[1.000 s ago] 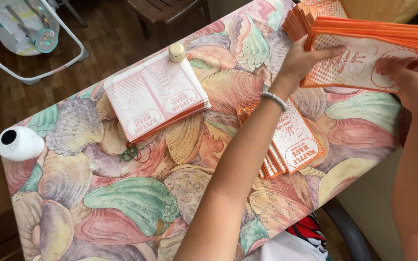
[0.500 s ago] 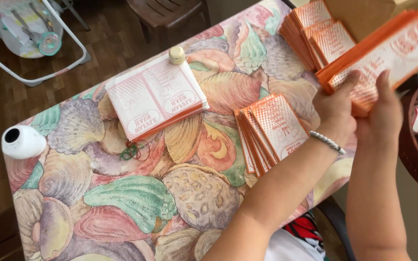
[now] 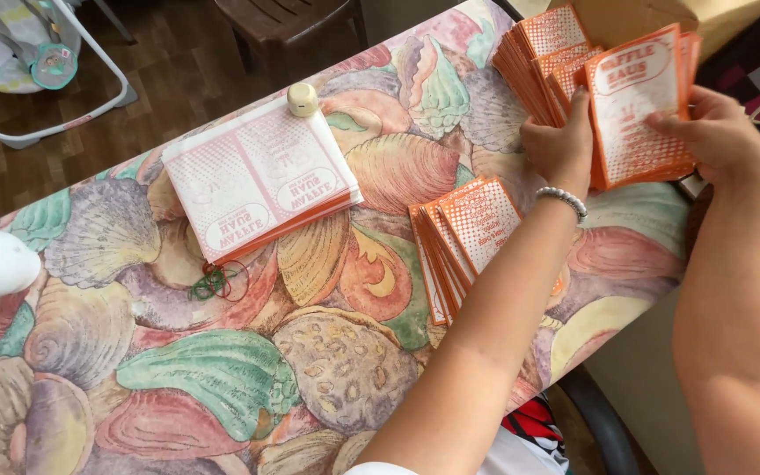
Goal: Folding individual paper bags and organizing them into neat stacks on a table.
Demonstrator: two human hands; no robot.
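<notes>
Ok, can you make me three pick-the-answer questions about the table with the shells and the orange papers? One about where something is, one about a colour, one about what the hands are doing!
1. Where is the small cream round thing?
A. At the far edge of the flat pink-and-white stack
B. On the floor
C. In a hand

2. What colour are the rubber bands on the tablecloth?
A. Blue
B. Green
C. Yellow

3. What is the bundle of orange leaflets doing?
A. Lying flat on the table
B. Held up between both hands
C. Tucked under the white camera

Answers: 1 A, it sits right at that stack's far edge. 2 B, they show as a green tangle. 3 B, the left hand and right hand grip it above the table.
</notes>
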